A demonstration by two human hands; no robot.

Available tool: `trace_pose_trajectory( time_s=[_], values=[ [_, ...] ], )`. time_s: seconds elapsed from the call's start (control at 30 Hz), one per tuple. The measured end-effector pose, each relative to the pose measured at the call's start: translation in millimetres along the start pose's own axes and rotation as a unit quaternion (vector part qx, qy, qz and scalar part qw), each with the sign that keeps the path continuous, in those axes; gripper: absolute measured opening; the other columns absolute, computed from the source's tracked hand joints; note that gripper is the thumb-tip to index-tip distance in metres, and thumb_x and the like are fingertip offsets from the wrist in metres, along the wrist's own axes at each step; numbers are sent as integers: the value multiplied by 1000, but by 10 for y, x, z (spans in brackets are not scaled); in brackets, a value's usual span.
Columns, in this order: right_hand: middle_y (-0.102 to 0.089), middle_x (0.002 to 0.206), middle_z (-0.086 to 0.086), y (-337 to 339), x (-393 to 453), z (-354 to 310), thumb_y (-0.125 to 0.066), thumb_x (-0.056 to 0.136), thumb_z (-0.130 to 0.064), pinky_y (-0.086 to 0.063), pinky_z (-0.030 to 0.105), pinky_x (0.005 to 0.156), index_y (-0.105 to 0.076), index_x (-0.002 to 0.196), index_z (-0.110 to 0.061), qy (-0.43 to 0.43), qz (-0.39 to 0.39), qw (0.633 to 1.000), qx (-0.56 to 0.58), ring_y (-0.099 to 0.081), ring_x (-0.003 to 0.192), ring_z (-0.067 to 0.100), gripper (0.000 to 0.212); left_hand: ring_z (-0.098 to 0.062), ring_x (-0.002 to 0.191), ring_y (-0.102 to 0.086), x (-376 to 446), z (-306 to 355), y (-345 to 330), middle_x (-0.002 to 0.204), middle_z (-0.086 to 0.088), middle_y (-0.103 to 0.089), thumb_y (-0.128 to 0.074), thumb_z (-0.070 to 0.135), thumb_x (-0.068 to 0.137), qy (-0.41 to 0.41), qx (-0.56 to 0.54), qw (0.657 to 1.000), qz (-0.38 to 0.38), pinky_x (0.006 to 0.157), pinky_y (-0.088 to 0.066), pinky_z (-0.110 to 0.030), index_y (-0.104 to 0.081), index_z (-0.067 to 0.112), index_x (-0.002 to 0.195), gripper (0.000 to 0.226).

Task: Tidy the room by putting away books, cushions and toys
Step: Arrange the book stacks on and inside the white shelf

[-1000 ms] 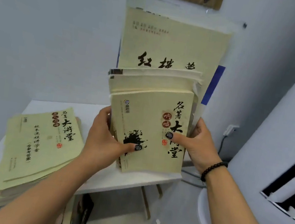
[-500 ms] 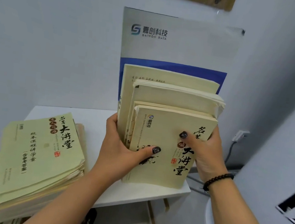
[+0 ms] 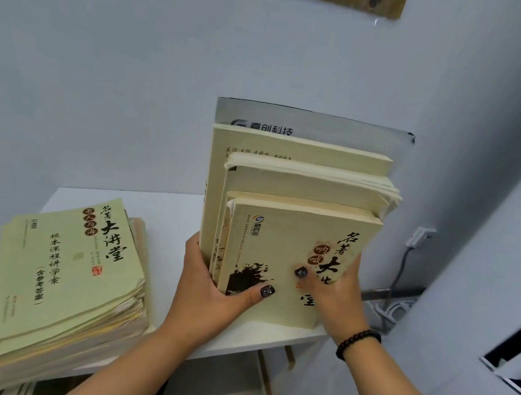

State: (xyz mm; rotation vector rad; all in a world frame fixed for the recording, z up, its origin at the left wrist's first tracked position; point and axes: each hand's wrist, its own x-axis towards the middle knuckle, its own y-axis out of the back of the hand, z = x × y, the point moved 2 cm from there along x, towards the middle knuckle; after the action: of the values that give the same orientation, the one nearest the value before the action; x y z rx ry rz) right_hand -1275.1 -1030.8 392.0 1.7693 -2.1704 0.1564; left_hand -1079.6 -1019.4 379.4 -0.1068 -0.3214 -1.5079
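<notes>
Cream paperback books [image 3: 301,183] upright on white table [image 3: 164,207], stepped heights; both hands, left [image 3: 208,294] and right [image 3: 336,291], grip bundle.

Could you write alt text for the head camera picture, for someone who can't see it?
A person's left hand and right hand grip a bundle of upright yellow books standing on a white table against a pale wall. A flat stack of green booklets lies on the table to the left, and a beaded bracelet circles the right wrist.

Matt paper books [image 3: 291,255] (edges frayed) on a smooth white shelf [image 3: 175,219].
</notes>
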Motion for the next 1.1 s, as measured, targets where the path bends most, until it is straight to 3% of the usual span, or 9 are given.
trace_pose_trajectory(
  time_s=[0.1,0.2,0.3,0.4,0.47,0.6,0.73,0.9,1.1],
  values=[
    [-53,131,-9,-41,-31,136,-81,39,-73,-54,19,88,-22,144,-23,-23,-10,999,-40,-56,113,-6,130,21,101,-52,15,-33,-4,114,24,-51,-84,51,47,2,11,1000,-1,75,-43,1,-29,50,110,84],
    [-37,145,-5,-85,-25,186,-78,44,-75,-44,36,106,-5,150,-26,-10,-17,994,-112,-43,132,5,137,16,96,-57,25,-81,8,109,22,-57,-80,56,51,18,26,999,-8,70,-47,-4,-34,44,106,72],
    [-23,154,-5,-105,-27,198,-76,51,-75,-35,48,113,12,150,-34,-7,-38,988,-147,-30,142,13,138,7,95,-61,43,-120,20,107,20,-61,-76,59,55,37,37,999,-13,72,-47,-11,-36,39,105,67],
    [-42,143,-5,-69,-65,187,-75,61,-69,-48,40,103,-12,147,-31,-28,-23,993,-115,-47,129,10,113,6,94,-61,50,-105,19,105,20,-61,-78,58,55,46,38,998,-4,72,-48,-14,-38,38,103,65],
    [-57,118,-14,-10,-88,96,-78,58,-60,-55,24,80,-35,125,-34,-48,6,995,-89,-59,108,3,84,7,93,-61,33,-80,10,104,20,-61,-79,58,55,49,41,998,4,72,-49,-14,-39,39,101,64],
    [-63,99,-15,94,-176,-91,-81,49,-53,-53,17,59,-43,96,-36,-65,32,993,-97,-65,85,-1,63,6,93,-59,-87,48,21,102,23,-60,-78,61,52,53,53,997,13,70,-46,-13,-43,37,105,68],
    [-65,94,-13,148,-469,-287,-76,43,-62,-51,16,54,-46,94,-33,-82,65,989,-101,-66,80,0,66,6,89,-58,-325,189,52,98,24,-59,-75,66,48,82,57,995,12,64,-43,-12,-47,34,105,71],
    [-65,93,-12,172,-1000,-329,-82,51,-58,-54,21,57,-49,98,-29,-141,75,981,-107,-66,79,3,65,-2,90,-64,-753,141,141,99,17,-66,-76,70,45,131,65,989,-15,70,-52,-23,-52,32,107,76],
    [-67,94,-10,132,-1849,-103,-84,56,-57,-58,33,67,-50,103,-26,-270,61,955,-102,-67,81,9,65,3,84,-66,-1512,-111,265,100,19,-68,-76,76,50,213,105,967,-89,63,-50,-14,-58,34,111,76]
  ],
)
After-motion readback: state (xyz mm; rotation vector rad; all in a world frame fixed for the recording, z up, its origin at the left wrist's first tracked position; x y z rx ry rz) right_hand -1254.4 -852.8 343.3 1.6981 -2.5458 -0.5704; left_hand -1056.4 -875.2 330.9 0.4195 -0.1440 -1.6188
